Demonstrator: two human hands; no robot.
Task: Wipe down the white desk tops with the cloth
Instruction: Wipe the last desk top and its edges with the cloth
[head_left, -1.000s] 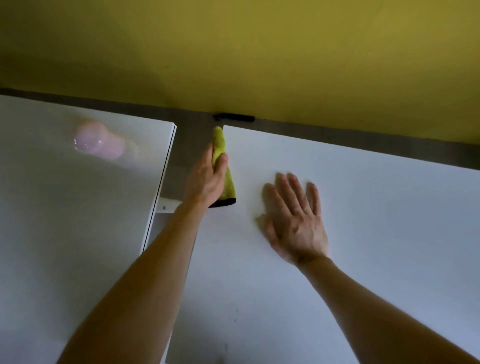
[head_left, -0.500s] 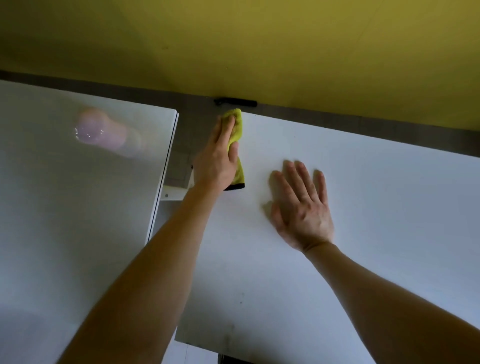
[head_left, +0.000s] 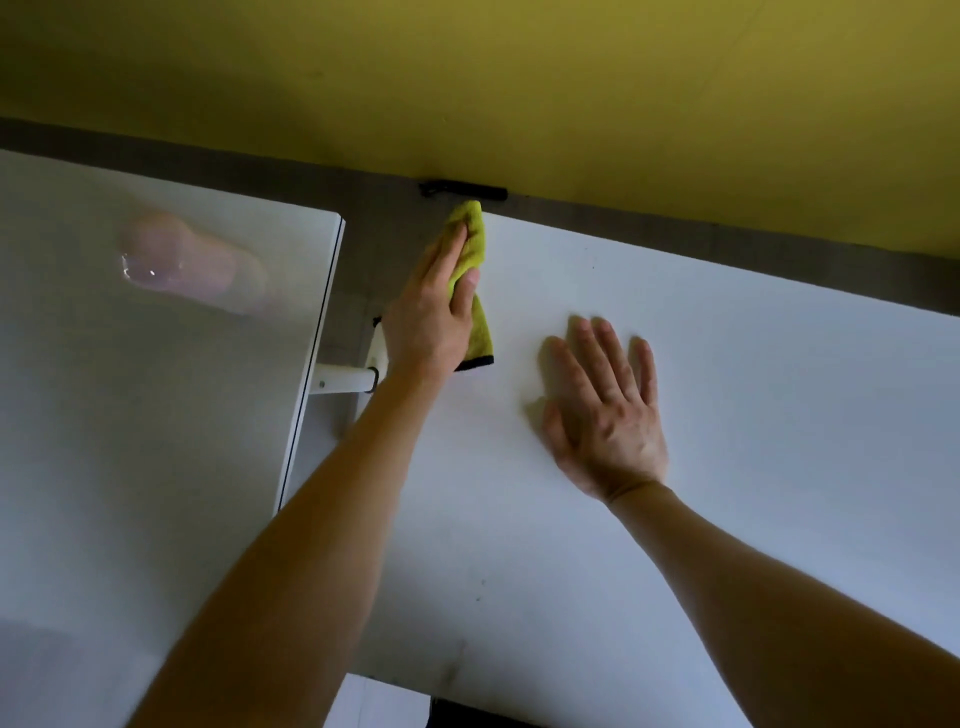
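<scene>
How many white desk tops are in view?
2. The left desk top fills the frame's left side; the right desk top is under the right hand and the left hand holding the cloth. Others may lie outside the frame.

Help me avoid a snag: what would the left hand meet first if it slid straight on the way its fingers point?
Probably the black bar at the foot of the wall, just past the desk's far edge; the left hand's cloth nearly reaches it, though depth is unclear.

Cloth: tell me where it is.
In the head view, the cloth is at the far-left corner of the right desk top, gripped by the left hand.
</scene>
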